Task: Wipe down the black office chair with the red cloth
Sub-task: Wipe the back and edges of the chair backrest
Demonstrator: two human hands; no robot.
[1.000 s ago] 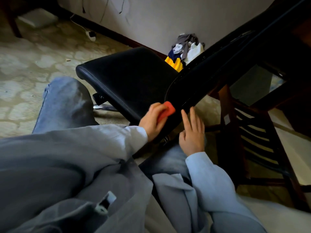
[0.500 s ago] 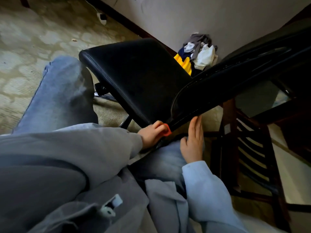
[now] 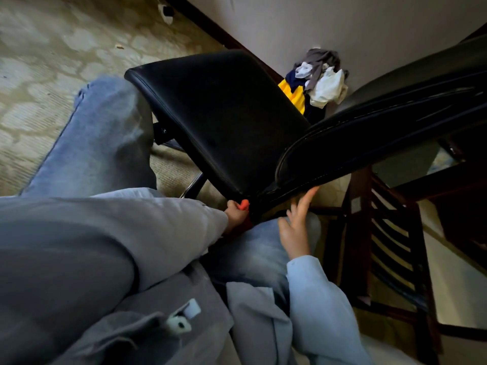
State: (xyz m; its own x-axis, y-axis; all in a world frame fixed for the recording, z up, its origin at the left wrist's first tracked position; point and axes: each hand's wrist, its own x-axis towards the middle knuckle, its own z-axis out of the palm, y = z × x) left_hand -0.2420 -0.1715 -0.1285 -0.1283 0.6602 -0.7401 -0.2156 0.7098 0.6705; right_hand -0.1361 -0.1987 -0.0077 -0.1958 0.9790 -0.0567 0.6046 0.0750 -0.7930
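The black office chair (image 3: 226, 119) fills the middle of the head view, its seat toward the left and its backrest (image 3: 382, 138) rising to the right. My left hand (image 3: 233, 216) grips the red cloth (image 3: 244, 204) at the low corner where seat and backrest meet; only a small orange-red tip of the cloth shows, and most of the hand is hidden by my sleeve. My right hand (image 3: 296, 225) is beside it, fingers straight, with the fingertips touching the underside edge of the backrest.
A pile of clothes (image 3: 316, 83) lies against the wall behind the chair. A dark wooden slatted chair (image 3: 390, 243) stands close on the right. My knees in jeans (image 3: 100, 143) are under and left of the seat. Patterned carpet (image 3: 39, 61) spreads to the left.
My left hand has slid the red cloth down along the backrest edge to the seat corner, so less cloth shows. My right hand stayed by the backrest edge. The camera moved closer.
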